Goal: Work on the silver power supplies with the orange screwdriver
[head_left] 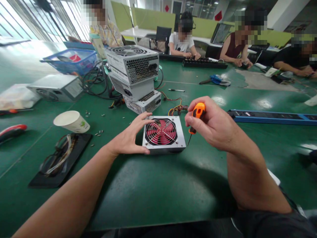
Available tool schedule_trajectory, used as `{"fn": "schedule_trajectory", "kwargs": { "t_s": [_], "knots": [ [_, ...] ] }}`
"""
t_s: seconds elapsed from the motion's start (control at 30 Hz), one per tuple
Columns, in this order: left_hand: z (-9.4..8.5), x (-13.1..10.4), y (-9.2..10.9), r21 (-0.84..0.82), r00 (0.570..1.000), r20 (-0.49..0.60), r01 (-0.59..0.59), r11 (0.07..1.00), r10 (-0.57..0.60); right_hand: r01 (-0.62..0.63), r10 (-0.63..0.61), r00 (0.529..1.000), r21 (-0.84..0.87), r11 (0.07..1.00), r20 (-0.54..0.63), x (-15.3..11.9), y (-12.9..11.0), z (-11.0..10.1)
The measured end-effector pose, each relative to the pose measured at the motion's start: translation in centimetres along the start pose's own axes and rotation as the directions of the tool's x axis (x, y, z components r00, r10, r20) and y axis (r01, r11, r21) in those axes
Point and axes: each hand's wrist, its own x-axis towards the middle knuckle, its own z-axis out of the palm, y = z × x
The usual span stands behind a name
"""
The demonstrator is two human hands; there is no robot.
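Observation:
A silver power supply with a red fan (pixel 161 131) under a round wire grille lies fan side up on the green table. My left hand (pixel 132 135) rests against its left side, thumb and fingers spread around the near and far left corners. In my right hand (pixel 210 122) is an orange and black screwdriver (pixel 198 110), its shaft pointing down. The tip is close to the near right corner of the power supply; whether it touches I cannot tell. Coloured wires (pixel 176 108) come out behind the unit.
Stacked power supplies (pixel 135 66) stand behind my left hand. Left are a paper cup (pixel 71 121), glasses on a black pad (pixel 61 162), small scattered metal parts and a blue basket (pixel 69 61). A blue power strip (pixel 272 117) lies right. Several people sit across the table.

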Motion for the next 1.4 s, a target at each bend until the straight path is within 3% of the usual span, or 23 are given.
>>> {"fn": "schedule_trajectory", "kwargs": {
  "t_s": [0.07,0.17,0.37,0.6,0.9,1.03,1.23,1.4],
  "knots": [
    [-0.1,0.0,-0.1,-0.012,0.998,0.061,-0.012,1.000,0.012,0.013,-0.017,0.999,0.072,0.997,0.048,0.0,0.2,0.0],
    [-0.1,-0.1,-0.5,-0.030,0.994,0.105,0.004,1.000,-0.001,-0.019,0.015,0.999,0.128,0.992,0.032,-0.1,0.3,0.0],
    [-0.5,-0.1,-1.0,-0.078,0.989,0.143,0.037,0.996,-0.025,-0.013,0.008,0.999,0.100,0.995,0.053,-0.1,-0.1,0.1],
    [-0.4,-0.2,-1.4,-0.076,0.993,0.118,0.025,0.997,-0.015,0.087,-0.078,0.987,-0.058,0.995,0.143,-0.2,-0.8,-0.4],
    [-0.4,-0.3,-1.5,-0.067,0.994,0.113,0.012,0.998,-0.004,0.107,-0.084,0.972,-0.092,0.990,0.220,-0.5,-0.9,-0.3],
    [-0.4,-0.3,-1.5,-0.071,0.994,0.110,0.012,0.997,-0.004,0.192,-0.166,0.941,-0.063,0.979,0.295,-0.7,-1.2,-0.1],
    [-0.3,-0.3,-1.5,-0.081,0.995,0.099,0.010,0.997,-0.002,0.115,-0.096,0.983,-0.121,0.986,0.154,-0.3,-1.2,0.5],
    [-0.4,-0.1,-1.2,-0.090,0.996,0.092,-0.004,0.996,0.012,0.085,-0.073,0.988,-0.084,0.993,0.133,0.1,-0.7,0.5]
  ]
}}
